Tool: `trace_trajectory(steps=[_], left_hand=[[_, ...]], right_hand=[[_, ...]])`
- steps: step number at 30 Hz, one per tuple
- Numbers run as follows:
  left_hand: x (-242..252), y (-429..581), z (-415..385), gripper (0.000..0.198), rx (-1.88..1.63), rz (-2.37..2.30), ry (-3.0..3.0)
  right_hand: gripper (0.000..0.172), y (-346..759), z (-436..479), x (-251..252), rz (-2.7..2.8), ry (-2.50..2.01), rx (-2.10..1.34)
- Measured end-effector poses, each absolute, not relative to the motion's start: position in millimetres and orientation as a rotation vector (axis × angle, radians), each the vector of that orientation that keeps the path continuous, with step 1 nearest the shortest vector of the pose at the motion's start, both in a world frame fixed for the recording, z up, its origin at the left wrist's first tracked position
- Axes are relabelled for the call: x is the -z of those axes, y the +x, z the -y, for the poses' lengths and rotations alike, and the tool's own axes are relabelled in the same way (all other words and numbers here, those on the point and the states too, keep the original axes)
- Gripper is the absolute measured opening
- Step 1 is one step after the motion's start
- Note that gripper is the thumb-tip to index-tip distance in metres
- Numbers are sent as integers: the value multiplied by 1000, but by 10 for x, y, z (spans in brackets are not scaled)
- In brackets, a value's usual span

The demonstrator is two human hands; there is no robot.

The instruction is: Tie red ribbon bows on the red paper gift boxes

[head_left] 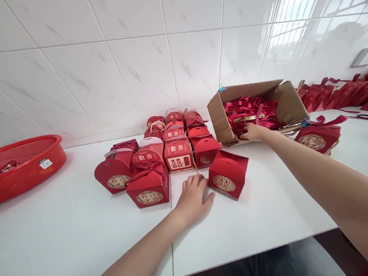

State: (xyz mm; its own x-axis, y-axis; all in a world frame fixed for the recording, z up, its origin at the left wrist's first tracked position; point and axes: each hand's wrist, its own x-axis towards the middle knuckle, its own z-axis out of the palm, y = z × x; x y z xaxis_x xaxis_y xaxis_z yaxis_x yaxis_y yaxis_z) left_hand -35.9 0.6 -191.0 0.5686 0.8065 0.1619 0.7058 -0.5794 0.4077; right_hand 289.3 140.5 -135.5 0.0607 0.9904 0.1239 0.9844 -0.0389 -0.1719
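My left hand point(193, 199) rests on the white table with its fingers apart and nothing held, just left of a single red gift box point(228, 175) with a gold round emblem. My right hand point(252, 131) reaches over the front edge of an open cardboard box point(217, 118) full of dark red ribbons point(258, 108); its fingertips are among the ribbons, and what they hold, if anything, is hidden. Several red gift boxes stand grouped behind my left hand, one of them a front box point(149, 187) with a red cord tied round its top.
A red plastic basket point(48, 161) sits at the far left of the white table point(67, 232). Right of the carton stands a red box with a ribbon point(319, 138). Several red bags point(343, 93) line the tiled wall at the back right.
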Motion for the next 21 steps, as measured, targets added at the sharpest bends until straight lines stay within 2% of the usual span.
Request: trace_trajectory(steps=[8, 10, 15, 17, 21], left_hand=[[1918, -360, -25, 30, -482, -1239, 2526], [1916, -358, -29, 30, -481, -1237, 2525], [1910, -362, -16, 28, -486, -1233, 2526], [1911, -369, -12, 27, -499, -1227, 2523], [1915, -381, -8, 27, -519, -1227, 2519]], right_hand=[[32, 2831, -1377, 1228, 1868, -2075, 165], [42, 2806, -1356, 1196, 1817, -2013, 245], [77, 2687, -1257, 1142, 1816, -1919, 372], [83, 2633, -1232, 1119, 1815, -1907, 422], [83, 2576, -1223, 1087, 1776, -1914, 455]])
